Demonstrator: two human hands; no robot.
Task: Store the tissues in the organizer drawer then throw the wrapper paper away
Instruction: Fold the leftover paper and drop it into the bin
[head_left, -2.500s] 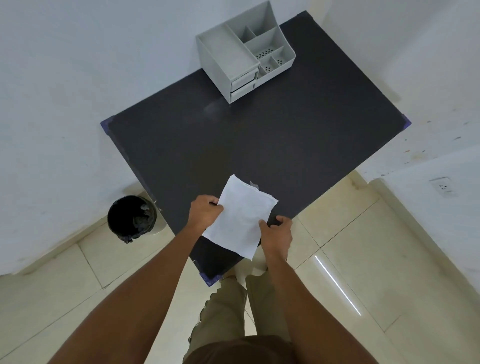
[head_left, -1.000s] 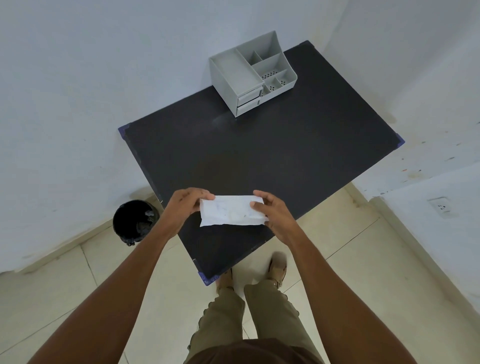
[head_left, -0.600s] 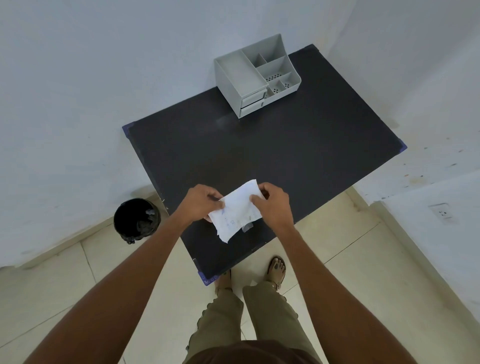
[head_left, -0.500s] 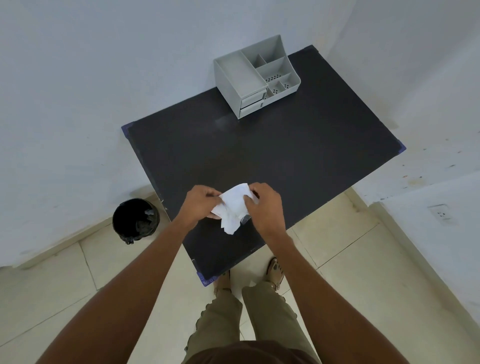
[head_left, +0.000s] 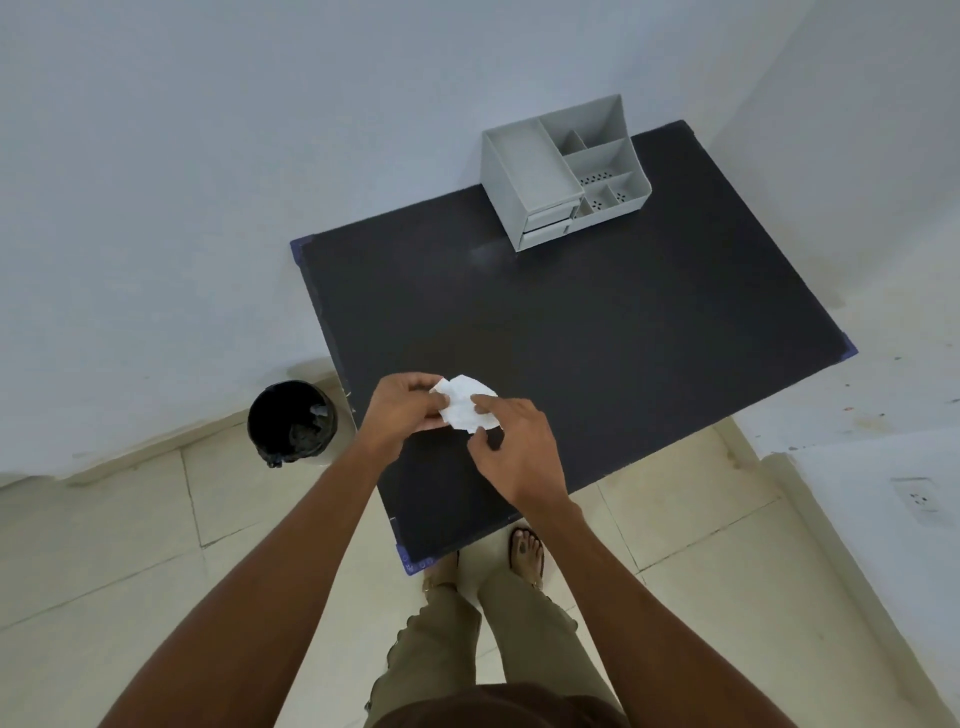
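A crumpled white wrapper paper (head_left: 464, 407) is held above the near part of the black table (head_left: 597, 332). My left hand (head_left: 402, 408) pinches its left side and my right hand (head_left: 511, 449) grips its right side with the index finger laid across it. The grey organizer (head_left: 563, 174) stands at the table's far edge against the wall, its two small drawers (head_left: 546, 228) shut and facing me. No tissues are visible.
A black waste bin (head_left: 291, 423) with a dark liner stands on the tiled floor left of the table, by the wall. White walls close in on the left, behind and on the right. My legs and sandalled feet are at the table's near corner.
The flat white paper, held spread between both hands, has been folded and scrunched into a small wad. Both hands have come close together over the table's near part.
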